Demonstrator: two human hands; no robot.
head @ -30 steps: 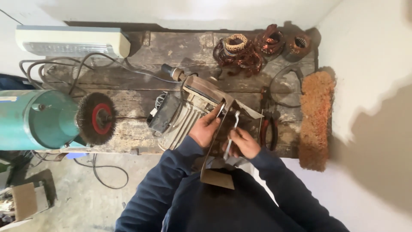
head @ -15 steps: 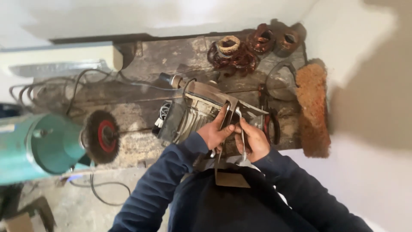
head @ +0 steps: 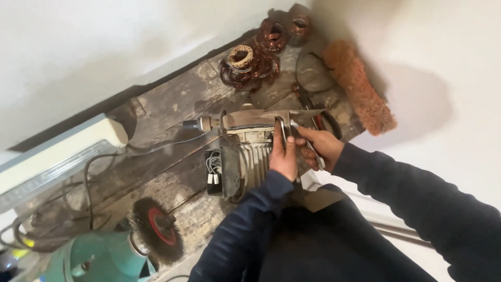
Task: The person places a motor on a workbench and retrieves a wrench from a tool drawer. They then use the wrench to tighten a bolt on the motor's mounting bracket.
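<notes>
Motor (head: 245,156): grey electric unit with a finned casing, lying on its side at the middle of the wooden counter (head: 172,104). A shaft stub projects from its far end toward the wall. A dark open terminal box with pale wire ends sits on the near side. A flat metal bracket (head: 292,116) lies across the top of the motor.

Left hand (head: 284,156): rests on the finned casing, fingers closed around a thin metal loop (head: 282,128) at the bracket. What the loop belongs to is hard to make out.

Right hand (head: 323,146): closed around a slim metal tool (head: 313,151); its kind cannot be told, as the fingers cover most of it. Both sleeves are dark blue, and the forearms hide the motor's near edge and the counter below it.

Nearby on the counter: three copper-wound coils (head: 250,62) at the far end, a dark flat disc (head: 313,73) just beside them, and a reddish bristly roll (head: 360,86) along the right edge. Pliers with red handles (head: 326,122) lie partly hidden behind the right hand.

Lower left: teal bench grinder (head: 99,256), cut off by the picture edge, with a wire wheel (head: 156,230) on a red hub. Dark cables (head: 94,177) loop over the counter. A long white box (head: 57,156) lies along the wall, its left end cut off.
</notes>
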